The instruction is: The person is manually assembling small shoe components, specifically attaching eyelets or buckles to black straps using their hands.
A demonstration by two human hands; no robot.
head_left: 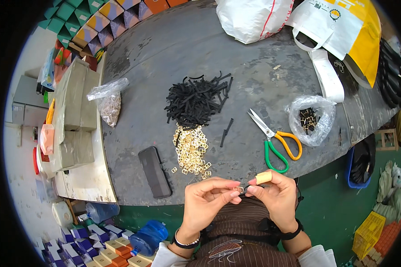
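At the table's near edge, my left hand pinches a small gold buckle between thumb and fingertips. Close against it, my right hand, with yellow tape round a finger, grips a short black strap that meets the buckle. Whether the strap passes through the buckle is too small to tell. Beyond my hands lies a heap of gold buckles, touching a larger pile of cut black straps. A few loose straps lie to the right of the piles.
Scissors with green and orange handles lie open on the grey table. A clear bag holds black-and-gold pieces. On the left are a black phone and a knotted plastic bag. White bags stand at the back.
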